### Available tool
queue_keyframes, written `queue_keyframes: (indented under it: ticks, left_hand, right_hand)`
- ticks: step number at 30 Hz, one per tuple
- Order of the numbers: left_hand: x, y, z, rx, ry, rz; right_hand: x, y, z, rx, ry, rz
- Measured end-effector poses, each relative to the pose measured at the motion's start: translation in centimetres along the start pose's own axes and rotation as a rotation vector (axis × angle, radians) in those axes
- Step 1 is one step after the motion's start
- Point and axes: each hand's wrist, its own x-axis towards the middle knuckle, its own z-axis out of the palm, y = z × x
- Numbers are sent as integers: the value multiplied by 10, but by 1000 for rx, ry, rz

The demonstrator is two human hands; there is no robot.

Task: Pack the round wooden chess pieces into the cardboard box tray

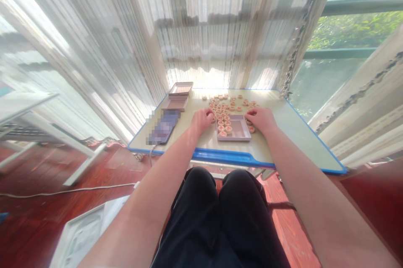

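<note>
A shallow pinkish box tray [241, 127] lies near the front of the table, with round wooden Chinese chess pieces [228, 130] with red characters set in rows along its left part. At its left side, my left hand [202, 120] has its fingers closed on a Chinese chess piece, partly hidden by the fingertips. My right hand [262, 119] is at the tray's right edge, fingers pinched on another piece; a loose piece [251, 129] lies just below it. Beyond the tray, several more pieces [218, 106] are scattered, some close together.
Two more shallow boxes [176, 103] sit at the table's back left. In front of them a phone [165, 127] lies with a cable attached. The pale table [302, 133] has a blue rim. Curtains [214, 28] hang behind it, and a white object [85, 230] is on the floor.
</note>
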Motion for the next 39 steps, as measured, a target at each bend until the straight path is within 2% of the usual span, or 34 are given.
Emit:
queue_keyframes:
  ticks: [4,7,11,16,20,27,32,39]
  left_hand:
    - [1,0,0,10,-5,-30]
    - [0,0,1,6,-5,-26]
    - [0,0,1,0,2,1]
    - [-2,-1,1,15,9,24]
    - [-5,-1,1,28,16,76]
    - [-8,1,-1,32,0,89]
    - [-8,2,-2,51,-23,100]
    - [-9,4,-2,51,-25,78]
  right_hand:
    - [-7,-3,-2,51,143,-40]
    - [-16,-9,-5,159,197,-149]
    - [-31,-22,-10,209,121,-317]
    - [-44,-36,-17,185,38,-418]
    - [-50,-35,-24,168,-20,-415]
    - [-61,-32,-26,117,-207,-403]
    - [-59,-29,-22,192,-189,-436]
    - [-60,-30,-23,197,-205,-369]
